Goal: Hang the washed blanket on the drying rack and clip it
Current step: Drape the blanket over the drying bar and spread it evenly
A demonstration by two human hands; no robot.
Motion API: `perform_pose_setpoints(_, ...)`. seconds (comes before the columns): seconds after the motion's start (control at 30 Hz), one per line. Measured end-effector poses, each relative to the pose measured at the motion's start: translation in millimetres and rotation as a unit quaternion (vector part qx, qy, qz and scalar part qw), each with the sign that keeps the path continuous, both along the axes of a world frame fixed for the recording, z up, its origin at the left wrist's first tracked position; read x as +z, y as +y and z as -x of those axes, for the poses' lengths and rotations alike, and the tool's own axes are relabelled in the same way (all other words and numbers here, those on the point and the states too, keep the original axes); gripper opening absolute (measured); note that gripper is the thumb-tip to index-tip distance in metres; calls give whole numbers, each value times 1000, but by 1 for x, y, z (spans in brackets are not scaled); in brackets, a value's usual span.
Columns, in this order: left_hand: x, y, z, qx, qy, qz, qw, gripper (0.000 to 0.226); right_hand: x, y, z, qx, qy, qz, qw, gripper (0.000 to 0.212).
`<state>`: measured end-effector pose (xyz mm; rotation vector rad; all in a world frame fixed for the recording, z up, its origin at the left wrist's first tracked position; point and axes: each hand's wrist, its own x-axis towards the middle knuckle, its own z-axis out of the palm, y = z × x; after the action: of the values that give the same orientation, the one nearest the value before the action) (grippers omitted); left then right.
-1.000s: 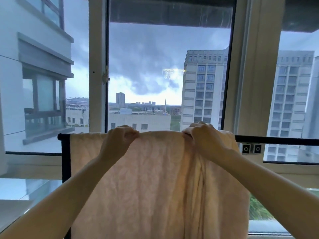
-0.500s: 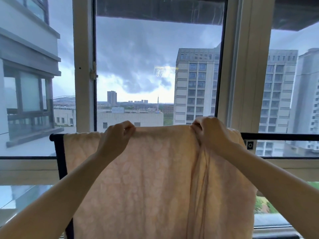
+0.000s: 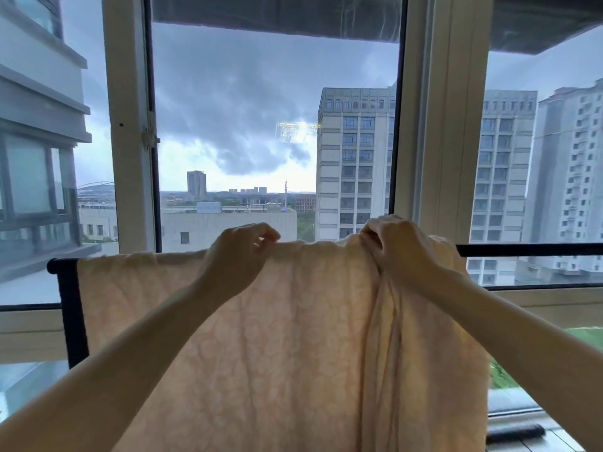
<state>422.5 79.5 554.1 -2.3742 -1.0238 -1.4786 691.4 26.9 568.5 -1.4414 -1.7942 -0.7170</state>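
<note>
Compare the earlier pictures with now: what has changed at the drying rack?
Both hands shifted right along the rack bar: the right hand drew the bunched blanket rightward, covering the small black fittings under the bar; the left hand slid along the top edge. Unchanged: both hands grip the blanket, its left edge sits at the rack's post.

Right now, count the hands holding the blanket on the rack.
2. The left hand pinches the top edge of the blanket near the middle; the right hand grips bunched folds further right, both along the rack rail.
</note>
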Motion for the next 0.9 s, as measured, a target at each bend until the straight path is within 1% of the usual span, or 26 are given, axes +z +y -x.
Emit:
perform_pose_setpoints(0.13,9,-15,-42,-51,61,-6,997,31,-2,-12,5,21,-27,17,999,17)
perform_pose_setpoints(0.17,11,-16,-51,-52,78,-7,996,34,0,-17,4,14,-34,16,999,20)
perform_pose_setpoints(0.23,13,-15,-68,-59,104,-24,993,32,3,-28,2,-13,-43,32,998,32)
perform_pose_setpoints(0.3,15,-16,-84,-72,104,-31,991,31,5,-33,-4,-48,-44,54,996,39)
perform_pose_setpoints(0.4,16,-17,-104,-86,93,-5,992,24,5,-34,-17,-104,-7,82,991,40)
perform_pose_setpoints(0.47,16,-15,-112,-100,63,13,993,16,2,-36,-24,-108,15,100,989,31)
perform_pose_setpoints(0.53,17,-14,-113,-102,34,34,994,8,-2,-36,-27,-108,5,89,990,24)
perform_pose_setpoints(0.6,19,-15,-112,-101,26,48,993,4,-2,-33,-28,-95,7,65,993,23)
perform_pose_setpoints(0.7,23,-16,-108,-98,6,55,994,9,6,-24,-37,-66,38,51,996,19)
perform_pose_setpoints(0.8,25,-16,-103,-64,-22,69,995,9,16,-19,-51,-37,65,36,997,19)
perform_pose_setpoints(0.9,26,-19,-101,-27,-52,74,996,10,26,-18,-66,-10,71,12,997,18)
